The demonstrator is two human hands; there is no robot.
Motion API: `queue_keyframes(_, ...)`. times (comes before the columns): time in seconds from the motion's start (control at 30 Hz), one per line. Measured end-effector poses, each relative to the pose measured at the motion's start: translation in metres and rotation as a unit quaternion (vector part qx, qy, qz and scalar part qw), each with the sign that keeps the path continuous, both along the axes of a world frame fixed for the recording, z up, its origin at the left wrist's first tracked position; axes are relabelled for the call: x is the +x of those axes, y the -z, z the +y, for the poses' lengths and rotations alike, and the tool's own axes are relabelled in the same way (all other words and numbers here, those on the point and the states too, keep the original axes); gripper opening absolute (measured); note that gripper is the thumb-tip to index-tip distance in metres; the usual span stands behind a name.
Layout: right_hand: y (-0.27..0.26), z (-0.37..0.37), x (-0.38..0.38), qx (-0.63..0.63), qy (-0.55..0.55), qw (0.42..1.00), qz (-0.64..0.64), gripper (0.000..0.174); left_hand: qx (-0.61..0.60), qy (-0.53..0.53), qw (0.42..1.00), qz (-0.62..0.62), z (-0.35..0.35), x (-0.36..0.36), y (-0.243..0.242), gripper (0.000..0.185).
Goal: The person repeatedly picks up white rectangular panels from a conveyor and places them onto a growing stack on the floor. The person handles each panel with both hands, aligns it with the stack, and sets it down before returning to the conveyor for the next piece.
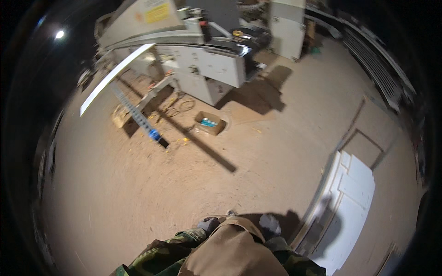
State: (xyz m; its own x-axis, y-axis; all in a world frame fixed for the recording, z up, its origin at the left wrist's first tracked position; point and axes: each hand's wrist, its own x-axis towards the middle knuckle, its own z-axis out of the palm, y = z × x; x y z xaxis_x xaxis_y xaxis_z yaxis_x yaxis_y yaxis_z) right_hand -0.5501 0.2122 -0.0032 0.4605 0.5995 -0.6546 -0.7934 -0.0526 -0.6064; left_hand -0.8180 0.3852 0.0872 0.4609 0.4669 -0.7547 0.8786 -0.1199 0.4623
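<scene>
My left hand (208, 225), in a grey glove, hangs at the left side of a brown apron (234, 248). Its fingers look curled, but whether it holds something is not plain. On the apron's other side is my right hand (270, 224), also gloved and blurred, near a cart stacked with white panels (357, 193). Both sleeves are camouflage-patterned. Ahead stands a large pale machine (221, 65), with a long white strip (114, 77) sticking out past its left part. An open cardboard box (209, 123) holding blue-and-white items sits on the floor before it.
A perforated metal arm with a blue end (154, 134) reaches out left of the box. Yellow scraps (185, 139) and a coiled cable (187, 105) lie on the floor. The cart's metal frame (364, 132) extends forward at right; long ribbed metal pieces (374, 62) lie beyond.
</scene>
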Motion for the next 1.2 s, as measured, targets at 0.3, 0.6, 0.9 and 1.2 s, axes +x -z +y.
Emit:
queue_keyframes(0.3, 0.030, 0.047, -0.018, -0.042, -0.353, 0.892, -0.279, 0.032, -0.186, -0.498, 0.835, -0.139, -0.054, -0.045, 0.062, 0.033)
queue_keyframes(0.6, -0.082, 0.182, -0.142, 0.150, -0.488, 0.845, 0.159, 0.041, 0.248, -0.392, 0.883, -0.072, -0.116, -0.115, 0.032, 0.034)
queue_keyframes(0.9, -0.075, 0.224, -0.185, 0.015, -0.649, 0.760, -0.035, 0.041, 0.013, -0.829, 0.410, -0.379, -0.131, -0.144, 0.013, 0.038)
queue_keyframes(1.2, -0.060, 0.316, -0.193, 0.068, -0.639, 0.766, -0.013, 0.038, -0.047, -0.874, 0.375, -0.307, -0.063, -0.190, -0.034, 0.038)
